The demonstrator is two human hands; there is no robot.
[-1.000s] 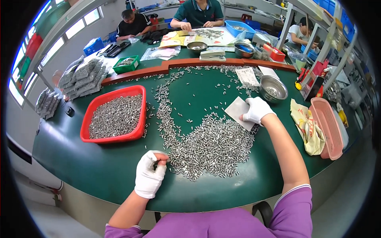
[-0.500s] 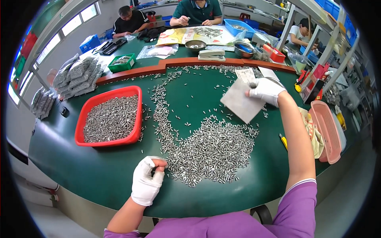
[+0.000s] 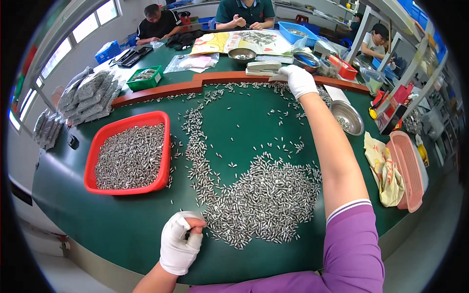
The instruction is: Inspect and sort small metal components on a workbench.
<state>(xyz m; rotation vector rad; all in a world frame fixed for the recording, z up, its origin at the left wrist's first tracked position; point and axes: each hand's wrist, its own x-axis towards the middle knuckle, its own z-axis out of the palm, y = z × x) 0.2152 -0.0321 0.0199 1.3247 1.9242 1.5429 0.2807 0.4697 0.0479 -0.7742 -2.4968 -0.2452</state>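
A big heap of small silvery metal pieces [image 3: 266,198] lies on the green table [image 3: 122,229], with a thin trail of them [image 3: 195,141] running away toward the far side. My left hand [image 3: 180,240], in a white glove, rests at the near left edge of the heap with its fingers curled shut. Whether it holds any pieces is hidden. My right hand [image 3: 299,80], also gloved, is stretched out to the brown ridge [image 3: 195,83] at the far edge. It grips a white sheet [image 3: 276,77], mostly hidden behind the hand.
A red tray [image 3: 93,166] full of the same pieces stands at left. At right are a steel bowl [image 3: 348,117], a yellow cloth [image 3: 383,168] and a pink basket [image 3: 408,171]. Bagged parts [image 3: 85,95] and a green bin [image 3: 144,78] sit far left. Other people work beyond the ridge.
My right hand has carried the white sheet from the right middle of the table out to the far ridge. My left hand stayed at the heap's near edge, fingers curled tighter.
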